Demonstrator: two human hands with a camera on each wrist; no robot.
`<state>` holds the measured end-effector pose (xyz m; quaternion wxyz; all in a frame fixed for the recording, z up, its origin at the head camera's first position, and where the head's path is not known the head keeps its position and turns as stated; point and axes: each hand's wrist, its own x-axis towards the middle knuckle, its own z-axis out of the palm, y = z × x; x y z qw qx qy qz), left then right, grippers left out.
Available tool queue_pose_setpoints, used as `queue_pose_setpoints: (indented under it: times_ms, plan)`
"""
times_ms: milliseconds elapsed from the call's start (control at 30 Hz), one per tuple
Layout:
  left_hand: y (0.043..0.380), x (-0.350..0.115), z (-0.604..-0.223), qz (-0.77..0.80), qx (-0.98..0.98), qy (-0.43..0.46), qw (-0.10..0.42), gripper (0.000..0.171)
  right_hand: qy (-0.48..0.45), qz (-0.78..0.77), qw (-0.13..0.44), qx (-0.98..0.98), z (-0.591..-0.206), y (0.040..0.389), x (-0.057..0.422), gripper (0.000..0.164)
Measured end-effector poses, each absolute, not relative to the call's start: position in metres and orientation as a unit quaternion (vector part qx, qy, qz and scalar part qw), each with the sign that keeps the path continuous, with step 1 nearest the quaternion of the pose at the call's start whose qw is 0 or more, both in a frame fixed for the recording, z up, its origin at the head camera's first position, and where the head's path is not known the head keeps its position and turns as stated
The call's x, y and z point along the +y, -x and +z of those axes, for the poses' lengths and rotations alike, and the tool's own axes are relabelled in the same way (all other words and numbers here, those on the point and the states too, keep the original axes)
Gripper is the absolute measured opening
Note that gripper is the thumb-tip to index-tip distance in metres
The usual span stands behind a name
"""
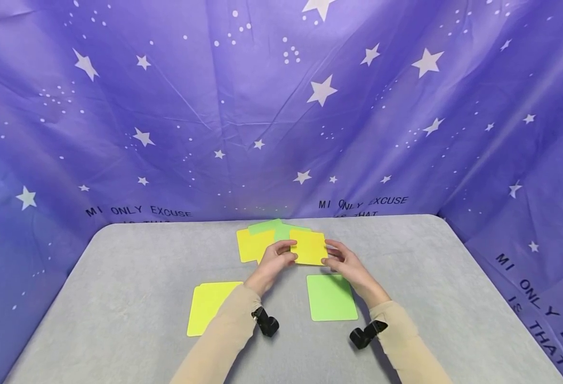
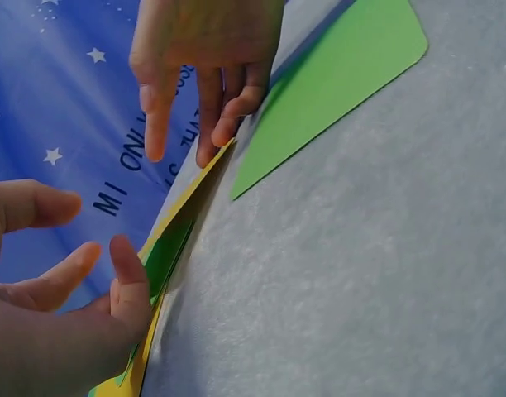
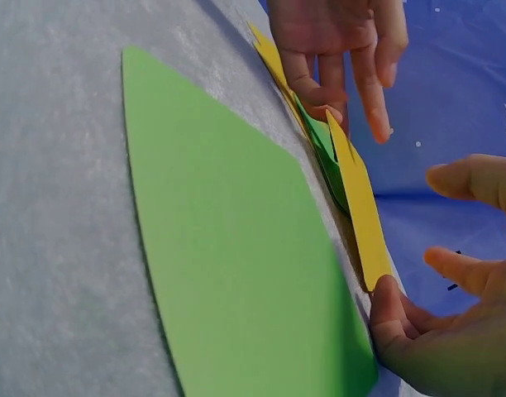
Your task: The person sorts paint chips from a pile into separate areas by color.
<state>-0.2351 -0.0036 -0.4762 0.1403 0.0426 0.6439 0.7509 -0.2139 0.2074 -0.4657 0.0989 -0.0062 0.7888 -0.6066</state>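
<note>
A square yellow card [image 1: 308, 247] is held by its edges between both hands near the table's far side, tilted up in the right wrist view. The left hand [image 1: 272, 262] pinches its left edge with thumb and fingers. At the right edge is the right hand [image 1: 354, 268], its thumb touching the lower corner. Behind and left of this card lie overlapping green cards [image 1: 285, 230] and another yellow card [image 1: 252, 246]. Nearer to me, below the right hand, a green card [image 1: 332, 298] lies flat. Yellow cards [image 1: 209, 304], stacked slightly askew, lie left of the left forearm.
The grey table [image 1: 133, 298] ends at a purple star-patterned cloth [image 1: 243, 106] that hangs behind it and at both sides. A small black camera is strapped on each wrist, over beige sleeves [image 1: 224, 341].
</note>
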Motion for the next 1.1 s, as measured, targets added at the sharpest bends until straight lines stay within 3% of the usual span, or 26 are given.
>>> queue_pose_setpoints:
  times_ms: [500,1100]
  plan:
    - [0.217,-0.014,-0.464,0.745,0.656,-0.041,0.111,0.038,0.000,-0.613,0.082,0.786,-0.461,0.207,0.201,0.056]
    - [0.204,-0.030,-0.482,0.763,0.635,-0.052,0.111,0.040,-0.024,-0.662,0.057,0.747,-0.464,0.191,0.188,0.050]
